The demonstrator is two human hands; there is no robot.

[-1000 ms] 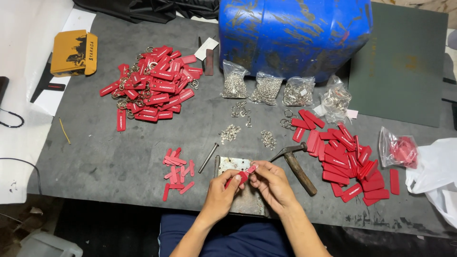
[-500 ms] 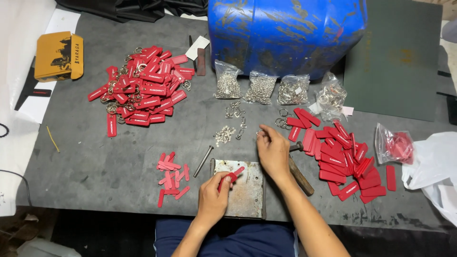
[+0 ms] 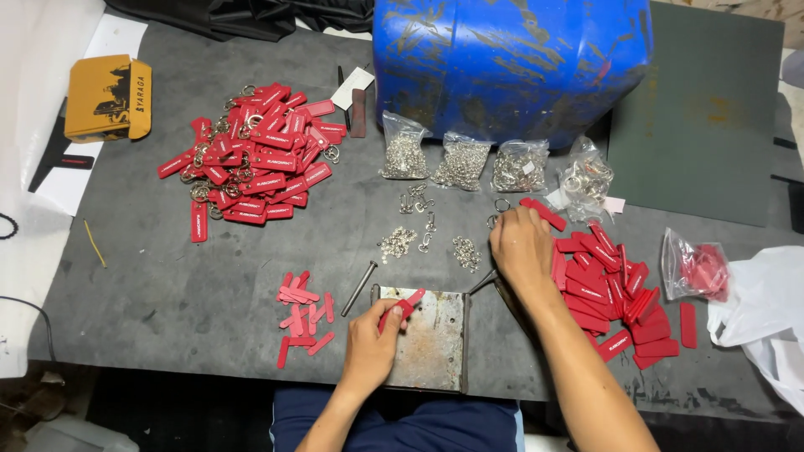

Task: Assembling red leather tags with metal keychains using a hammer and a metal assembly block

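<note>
At six o'clock, left hand (image 3: 371,341) pinches a red plastic tag (image 3: 401,305) over the rusty steel plate (image 3: 435,343); right hand (image 3: 521,244), fingertips hidden, grip unclear, reaches toward clear bags of metal rings (image 3: 462,159).

The person sits at the near edge of the tabletop, and both bare forearms reach forward over it. The left hand (image 3: 374,339) stays close to the near edge, near the middle, with the fingers curled and the thumb and fingertips pinched together. The right arm stretches further, going diagonally toward the far edge. The right hand (image 3: 521,247) is palm down, the fingers bent and the fingertips pointing to the far side.
</note>
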